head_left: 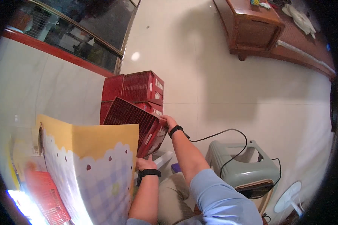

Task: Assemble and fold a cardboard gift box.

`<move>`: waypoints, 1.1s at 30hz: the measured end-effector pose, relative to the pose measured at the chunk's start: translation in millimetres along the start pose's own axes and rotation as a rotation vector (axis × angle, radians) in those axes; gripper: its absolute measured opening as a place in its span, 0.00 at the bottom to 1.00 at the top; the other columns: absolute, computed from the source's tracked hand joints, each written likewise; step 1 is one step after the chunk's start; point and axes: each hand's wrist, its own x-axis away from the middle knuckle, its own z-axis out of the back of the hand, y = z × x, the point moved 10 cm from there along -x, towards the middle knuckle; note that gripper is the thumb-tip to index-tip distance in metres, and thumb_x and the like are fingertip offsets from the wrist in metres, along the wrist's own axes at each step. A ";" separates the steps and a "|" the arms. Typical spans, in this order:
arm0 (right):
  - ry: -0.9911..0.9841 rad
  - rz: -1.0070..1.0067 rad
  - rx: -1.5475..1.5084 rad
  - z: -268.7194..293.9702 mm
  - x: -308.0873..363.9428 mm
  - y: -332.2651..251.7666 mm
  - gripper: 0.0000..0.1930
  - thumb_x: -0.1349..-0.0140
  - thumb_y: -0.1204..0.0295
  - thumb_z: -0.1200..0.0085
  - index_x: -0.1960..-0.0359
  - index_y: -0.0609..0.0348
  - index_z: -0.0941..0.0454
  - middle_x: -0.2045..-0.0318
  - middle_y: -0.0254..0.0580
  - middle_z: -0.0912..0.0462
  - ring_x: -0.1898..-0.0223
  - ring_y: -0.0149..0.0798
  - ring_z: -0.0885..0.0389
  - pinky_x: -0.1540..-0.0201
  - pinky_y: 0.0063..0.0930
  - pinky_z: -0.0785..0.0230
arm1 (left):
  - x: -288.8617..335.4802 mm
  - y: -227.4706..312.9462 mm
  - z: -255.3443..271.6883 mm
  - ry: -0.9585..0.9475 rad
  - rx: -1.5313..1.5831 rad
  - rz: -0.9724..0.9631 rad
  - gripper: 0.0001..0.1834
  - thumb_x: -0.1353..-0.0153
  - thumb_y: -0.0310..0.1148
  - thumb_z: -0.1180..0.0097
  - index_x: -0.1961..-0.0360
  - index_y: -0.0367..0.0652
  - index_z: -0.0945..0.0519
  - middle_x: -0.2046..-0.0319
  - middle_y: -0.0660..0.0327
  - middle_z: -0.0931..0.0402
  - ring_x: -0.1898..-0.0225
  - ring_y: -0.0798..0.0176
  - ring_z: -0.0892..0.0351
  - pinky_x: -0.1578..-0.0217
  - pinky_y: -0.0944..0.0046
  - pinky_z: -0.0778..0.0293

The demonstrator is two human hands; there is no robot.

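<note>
A dark red cardboard box (pixel 133 118) with thin stripes on its face tilts in front of me, between my two hands. My right hand (pixel 169 122) grips its upper right edge, fingers curled over the rim. At the lower corner, my left hand (pixel 146 163) holds the same box with its thumb up; its other fingers are partly hidden by a yellow-and-white patterned cover (pixel 105 146). Right behind the tilted box, more red boxes (pixel 139 86) of the same kind stand stacked against the wall. Dark bands sit on both my wrists.
To my right lies a grey-green plastic stool (pixel 240 165), with a black cable (pixel 229 130) running over the floor to it. A wooden bench (pixel 255 30) stands far right. A red plastic basket (pixel 49 195) is at lower left, and a white fan (pixel 288 197) at lower right.
</note>
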 end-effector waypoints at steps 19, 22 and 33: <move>-0.003 0.246 0.187 -111.9 37.1 -52.5 0.56 0.47 0.51 0.36 0.26 0.58 0.63 0.26 0.55 0.55 0.27 0.55 0.51 0.31 0.47 0.48 | -21.4 47.3 -49.1 -0.121 0.090 -0.031 0.41 0.32 0.57 0.59 0.28 0.42 0.50 0.25 0.55 0.58 0.25 0.53 0.57 0.30 0.43 0.53; -0.277 0.069 0.180 -124.5 61.0 -19.7 0.49 0.40 0.50 0.43 0.25 0.52 0.61 0.25 0.51 0.56 0.27 0.54 0.51 0.31 0.52 0.50 | -8.8 30.9 -78.1 -0.390 -0.046 0.049 0.45 0.33 0.62 0.64 0.25 0.50 0.61 0.24 0.60 0.69 0.24 0.51 0.71 0.29 0.41 0.70; -0.192 0.132 0.355 -92.1 25.2 53.0 0.32 0.36 0.52 0.49 0.39 0.67 0.30 0.37 0.56 0.30 0.36 0.49 0.32 0.36 0.39 0.41 | 25.3 -14.3 -41.0 -0.333 -0.180 0.031 0.41 0.34 0.54 0.51 0.30 0.41 0.49 0.29 0.51 0.52 0.33 0.51 0.46 0.40 0.47 0.41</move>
